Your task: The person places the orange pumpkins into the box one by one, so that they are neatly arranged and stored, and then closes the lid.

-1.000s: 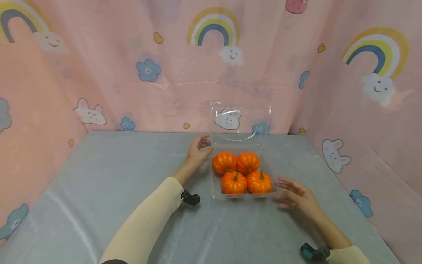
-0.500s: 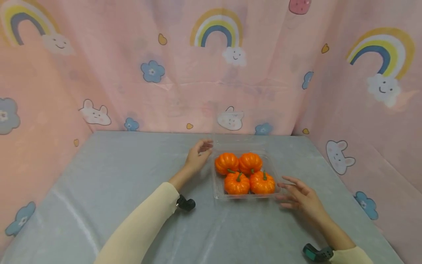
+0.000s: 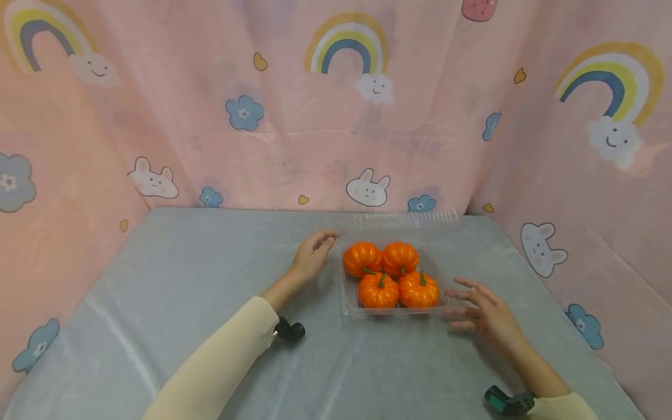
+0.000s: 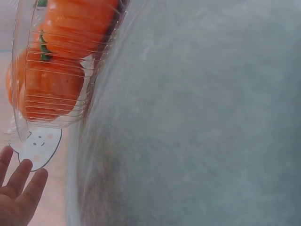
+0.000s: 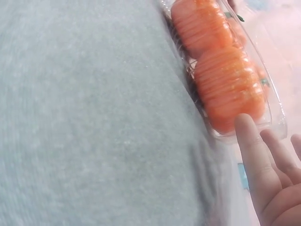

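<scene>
Several small orange pumpkins (image 3: 378,290) with green stems sit inside a clear plastic clamshell box (image 3: 349,308). Its transparent lid (image 3: 406,219) leans far back behind the base, its ribbed edge catching the light. My left hand (image 3: 310,254) is by the box's back left corner, fingers loosely extended; whether it touches the plastic I cannot tell. Beside the front right side is my right hand (image 3: 488,318), its fingers spread and pointing at the box wall. In the right wrist view the fingertips (image 5: 245,123) overlap the box's edge, and contact is unclear. Neither hand holds anything.
The box stands on a grey cloth-covered table (image 3: 210,262). A pink patterned curtain (image 3: 294,157) hangs behind the table and along both sides. A dark wrist camera (image 3: 290,330) is worn on the left arm, another (image 3: 508,401) on the right.
The lid has swung from upright to leaning far back, away from me. My left hand has drawn slightly back toward me; the right stays nearly in place. The head view has shifted slightly.
</scene>
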Demonstrator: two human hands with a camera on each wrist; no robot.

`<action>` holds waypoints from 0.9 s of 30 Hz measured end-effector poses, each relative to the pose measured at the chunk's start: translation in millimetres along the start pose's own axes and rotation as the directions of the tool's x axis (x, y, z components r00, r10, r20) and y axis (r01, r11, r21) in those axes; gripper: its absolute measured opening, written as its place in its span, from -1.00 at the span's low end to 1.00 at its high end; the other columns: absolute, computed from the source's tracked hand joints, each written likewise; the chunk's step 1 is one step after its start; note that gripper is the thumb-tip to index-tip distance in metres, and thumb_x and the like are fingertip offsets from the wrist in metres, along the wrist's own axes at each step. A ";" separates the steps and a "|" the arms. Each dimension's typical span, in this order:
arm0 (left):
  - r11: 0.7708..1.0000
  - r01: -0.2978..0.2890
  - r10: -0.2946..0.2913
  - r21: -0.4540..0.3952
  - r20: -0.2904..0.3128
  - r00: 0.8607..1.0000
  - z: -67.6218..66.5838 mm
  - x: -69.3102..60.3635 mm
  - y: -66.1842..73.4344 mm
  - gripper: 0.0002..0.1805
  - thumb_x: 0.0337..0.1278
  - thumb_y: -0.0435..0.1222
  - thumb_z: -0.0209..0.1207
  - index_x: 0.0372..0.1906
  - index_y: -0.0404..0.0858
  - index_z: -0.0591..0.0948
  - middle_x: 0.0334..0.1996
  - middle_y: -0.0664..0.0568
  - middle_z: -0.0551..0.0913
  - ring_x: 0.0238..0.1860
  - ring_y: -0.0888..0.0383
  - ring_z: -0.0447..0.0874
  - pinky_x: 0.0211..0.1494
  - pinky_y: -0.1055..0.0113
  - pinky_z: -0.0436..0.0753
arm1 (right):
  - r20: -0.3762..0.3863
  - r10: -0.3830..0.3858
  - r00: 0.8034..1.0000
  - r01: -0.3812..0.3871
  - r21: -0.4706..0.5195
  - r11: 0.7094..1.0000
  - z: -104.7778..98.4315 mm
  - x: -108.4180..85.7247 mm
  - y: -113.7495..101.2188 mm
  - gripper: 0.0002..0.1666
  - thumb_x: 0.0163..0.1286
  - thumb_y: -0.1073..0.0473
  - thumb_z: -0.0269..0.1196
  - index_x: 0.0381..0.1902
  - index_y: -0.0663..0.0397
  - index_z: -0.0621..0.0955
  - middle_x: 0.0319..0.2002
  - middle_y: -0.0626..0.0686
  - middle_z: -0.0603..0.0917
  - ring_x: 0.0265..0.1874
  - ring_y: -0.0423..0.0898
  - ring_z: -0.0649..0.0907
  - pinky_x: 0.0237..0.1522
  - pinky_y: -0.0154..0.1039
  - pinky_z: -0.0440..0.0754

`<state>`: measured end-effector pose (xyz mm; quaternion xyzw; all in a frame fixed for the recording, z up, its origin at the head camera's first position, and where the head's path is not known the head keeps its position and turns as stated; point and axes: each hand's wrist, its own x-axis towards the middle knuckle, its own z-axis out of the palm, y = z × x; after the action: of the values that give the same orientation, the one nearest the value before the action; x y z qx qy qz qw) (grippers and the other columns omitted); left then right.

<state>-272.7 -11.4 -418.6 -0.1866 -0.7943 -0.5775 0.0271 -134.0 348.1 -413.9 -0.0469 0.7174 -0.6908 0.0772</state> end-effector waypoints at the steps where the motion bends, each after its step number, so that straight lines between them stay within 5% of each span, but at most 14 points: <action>1: 1.000 -0.003 0.003 0.000 0.006 1.000 -0.2 -0.9 -0.1 -0.65 0.42 -0.19 -0.08 0.08 -0.24 0.59 0.15 -0.08 0.60 0.23 -0.05 0.49 0.36 -0.05 0.39 | 0.014 -0.004 1.000 0.004 0.006 1.000 -1.0 -0.1 -0.6 -0.58 0.60 0.01 -0.23 0.29 -0.12 0.36 0.00 -0.21 0.69 -0.13 -0.08 0.75 -0.20 -0.09 0.73; 7: 0.999 -0.001 0.000 0.035 0.035 0.999 -0.7 -6.9 2.1 -0.66 0.41 -0.15 -0.06 0.03 -0.20 0.61 0.13 -0.07 0.60 0.22 -0.03 0.49 0.31 -0.04 0.44 | 0.105 -0.048 0.993 0.042 0.053 0.998 -6.5 0.4 -2.9 -0.57 0.62 0.03 -0.37 0.22 -0.29 0.38 0.05 -0.17 0.68 -0.09 -0.06 0.74 -0.17 -0.10 0.73; 13: 0.993 0.038 -0.049 0.110 0.100 0.994 -0.9 -12.9 2.3 -0.65 0.37 -0.09 -0.02 0.07 -0.15 0.60 0.12 -0.08 0.60 0.02 -0.05 0.62 0.02 0.07 0.62 | 0.141 -0.078 0.987 0.070 0.061 0.996 -9.1 -0.1 -2.4 -0.52 0.62 0.05 -0.43 0.24 -0.29 0.37 0.06 -0.14 0.67 -0.10 -0.05 0.73 -0.17 -0.09 0.73; 27: 0.989 0.092 -0.115 0.118 0.208 0.971 1.0 -33.3 8.4 -0.51 0.18 -0.15 0.21 0.22 -0.12 0.46 0.03 -0.11 0.63 -0.19 0.04 0.69 -0.15 0.25 0.66 | -0.085 0.022 0.996 -0.035 -0.156 0.987 2.5 -1.8 -2.8 -0.60 0.54 0.12 -0.03 0.29 -0.15 0.30 -0.18 -0.18 0.67 -0.29 -0.11 0.73 -0.33 -0.11 0.74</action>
<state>-238.8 -17.1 -419.9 -0.2044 -0.8312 -0.5111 -0.0788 -131.9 345.9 -411.2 -0.0138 0.7729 -0.6322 0.0532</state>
